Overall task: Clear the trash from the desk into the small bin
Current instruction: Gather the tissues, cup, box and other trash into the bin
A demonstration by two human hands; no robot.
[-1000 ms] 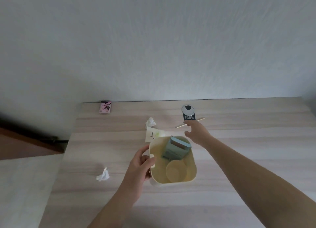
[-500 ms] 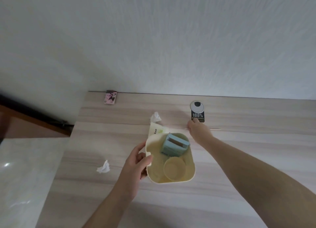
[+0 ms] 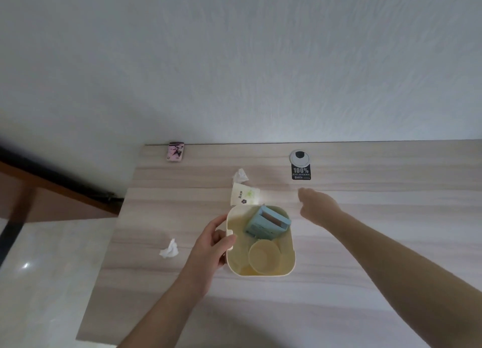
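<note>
Right hand blurred, grip unclear; left hand clasps bin.

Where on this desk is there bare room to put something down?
The desk is bare to the right of the right hand and along the near edge below the bin. It is crowded behind the bin: a printed packet, a crumpled tissue and a black tag.

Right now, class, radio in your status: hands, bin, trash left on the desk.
Left hand grips bin rim. Right hand out over desk, grip unclear. Box and cup binned. Two tissues and packet remain. Nothing blocking.
</note>
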